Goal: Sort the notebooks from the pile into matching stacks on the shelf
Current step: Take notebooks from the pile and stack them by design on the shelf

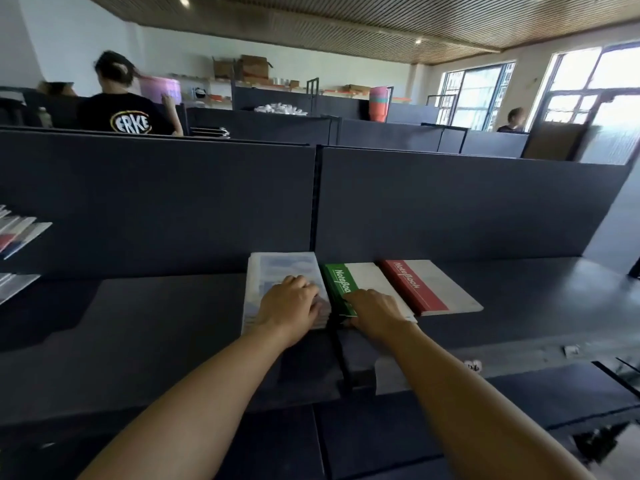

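Three notebook stacks lie side by side on the dark shelf (pixel 519 299) against its back panel. A pale blue-white stack (pixel 280 271) is on the left, with my left hand (pixel 294 303) lying palm down on top of it, fingers curled at its right edge. A green-and-white notebook stack (pixel 360 278) is in the middle. My right hand (pixel 372 311) rests on its near end, fingers over the green strip. On the right a red-and-white notebook stack (pixel 429 285) lies untouched. Whether either hand grips a notebook cannot be told.
More notebooks (pixel 17 233) lie fanned at the far left edge. A dark partition panel (pixel 467 202) rises behind the shelf. Beyond it a person in a black shirt (pixel 128 116) stands at the back left and another person (pixel 514 121) near the windows.
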A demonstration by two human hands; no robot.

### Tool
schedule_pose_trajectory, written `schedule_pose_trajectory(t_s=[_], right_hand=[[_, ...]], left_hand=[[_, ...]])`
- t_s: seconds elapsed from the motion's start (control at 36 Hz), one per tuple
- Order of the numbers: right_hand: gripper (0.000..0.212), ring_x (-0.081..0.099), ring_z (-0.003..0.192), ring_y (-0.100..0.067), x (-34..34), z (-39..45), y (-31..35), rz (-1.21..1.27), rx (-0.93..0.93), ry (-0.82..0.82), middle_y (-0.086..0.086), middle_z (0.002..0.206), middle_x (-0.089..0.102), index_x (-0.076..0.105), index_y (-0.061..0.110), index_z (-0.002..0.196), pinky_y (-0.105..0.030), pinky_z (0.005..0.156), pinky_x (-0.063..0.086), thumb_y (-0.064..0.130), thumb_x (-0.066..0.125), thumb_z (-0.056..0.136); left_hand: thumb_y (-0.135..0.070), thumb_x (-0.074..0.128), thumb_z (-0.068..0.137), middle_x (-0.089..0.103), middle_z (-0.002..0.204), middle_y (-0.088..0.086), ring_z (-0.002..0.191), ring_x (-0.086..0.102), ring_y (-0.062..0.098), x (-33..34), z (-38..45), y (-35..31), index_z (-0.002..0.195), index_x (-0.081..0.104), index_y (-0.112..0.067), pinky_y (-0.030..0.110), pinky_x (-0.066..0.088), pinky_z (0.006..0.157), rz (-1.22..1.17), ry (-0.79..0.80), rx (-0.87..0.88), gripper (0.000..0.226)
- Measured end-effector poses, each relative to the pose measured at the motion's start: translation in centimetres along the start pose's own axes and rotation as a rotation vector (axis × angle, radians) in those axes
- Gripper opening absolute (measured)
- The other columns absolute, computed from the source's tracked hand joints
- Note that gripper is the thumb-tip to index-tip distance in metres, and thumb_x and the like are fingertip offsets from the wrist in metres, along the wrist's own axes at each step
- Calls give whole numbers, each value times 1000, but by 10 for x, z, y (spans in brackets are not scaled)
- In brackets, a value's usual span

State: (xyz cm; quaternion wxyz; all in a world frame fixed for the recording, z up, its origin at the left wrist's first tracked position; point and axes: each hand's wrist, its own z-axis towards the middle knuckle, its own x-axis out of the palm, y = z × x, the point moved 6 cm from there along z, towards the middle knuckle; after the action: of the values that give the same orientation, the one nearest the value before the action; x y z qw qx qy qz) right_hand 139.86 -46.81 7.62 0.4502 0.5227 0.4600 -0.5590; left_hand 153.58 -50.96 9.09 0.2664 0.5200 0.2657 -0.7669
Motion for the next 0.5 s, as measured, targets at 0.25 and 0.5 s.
schedule_pose_trajectory(t_s=[0.25,0.5], right_hand=[[63,49,120,-28,8,23,-12,80,-47,72,-8,133,53,46,20,136,-38,92,43,48,66,84],[70,53,110,-26,14,26,-25,132,-62,112,-7,128,55,49,26,130,-37,88,44,72,55,77]], left_hand=[[-39,39,100,51,125,-4,118,45,16,6,4,13,121,56,-21,36,45,90,42,20,-62,32],[-38,40,100,52,124,-5,119,45,14,-5,2,18,121,57,-21,30,44,85,98,-20,-101,32]])
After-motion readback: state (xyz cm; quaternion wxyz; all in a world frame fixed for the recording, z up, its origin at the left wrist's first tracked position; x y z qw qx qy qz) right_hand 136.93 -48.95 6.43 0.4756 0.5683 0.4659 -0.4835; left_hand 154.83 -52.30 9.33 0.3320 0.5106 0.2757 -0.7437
